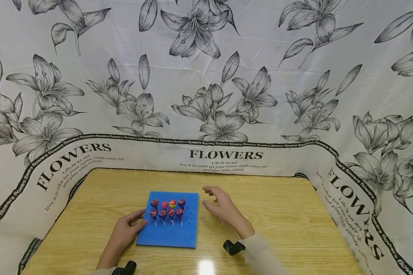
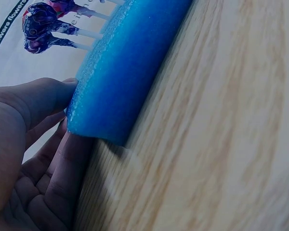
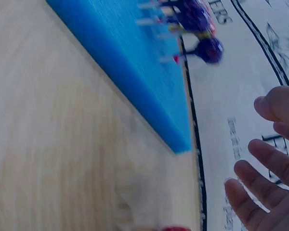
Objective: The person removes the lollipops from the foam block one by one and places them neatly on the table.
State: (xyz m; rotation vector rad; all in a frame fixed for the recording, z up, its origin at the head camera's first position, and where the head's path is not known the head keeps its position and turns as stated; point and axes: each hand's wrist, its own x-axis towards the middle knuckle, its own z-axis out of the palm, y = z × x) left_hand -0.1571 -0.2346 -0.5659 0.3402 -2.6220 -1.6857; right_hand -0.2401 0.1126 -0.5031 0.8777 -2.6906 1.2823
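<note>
A blue foam block [image 1: 166, 238] lies on the wooden table, with several wrapped lollipops standing in it in two rows. Most wrappers are purple and red; in the back row one lollipop is pink [image 1: 164, 204] and one yellow [image 1: 172, 204]. My left hand [image 1: 125, 232] holds the block's left edge, the thumb [image 2: 48, 98] at its upper edge and the other fingers lower against its side. To the right of the block my right hand [image 1: 225, 208] hovers, fingers spread and slightly bent, holding nothing. Beneath it a white stick [image 1: 222, 223] shows; the rest is hidden.
Small dark holes dot the foam to the right of and in front of the lollipops. A red thing [image 3: 176, 228] is cut off at the bottom of the right wrist view. A white cloth [image 1: 223, 158] with printed flowers rises behind the wooden table [image 1: 278, 214] and along its sides.
</note>
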